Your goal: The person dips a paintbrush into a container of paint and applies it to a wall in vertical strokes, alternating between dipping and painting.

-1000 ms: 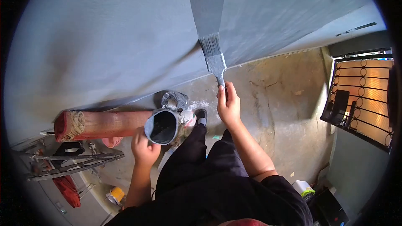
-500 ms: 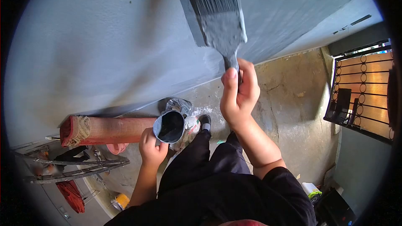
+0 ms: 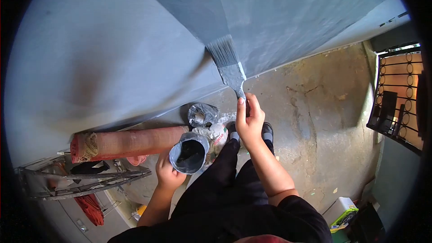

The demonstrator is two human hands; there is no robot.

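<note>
The person's right hand (image 3: 249,123), its fingers (image 3: 255,104) closed about a paintbrush (image 3: 232,74), holds the bristles at the end of a darker band (image 3: 189,6) on the grey wall (image 3: 297,18); the left hand (image 3: 168,172) grips a container (image 3: 200,139) of dark liquid (image 3: 192,155).

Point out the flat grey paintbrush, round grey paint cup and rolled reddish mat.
Flat grey paintbrush (image 3: 232,75), head view: ferrule.
Round grey paint cup (image 3: 198,137), head view: inner wall.
Rolled reddish mat (image 3: 132,142), head view: side.
</note>
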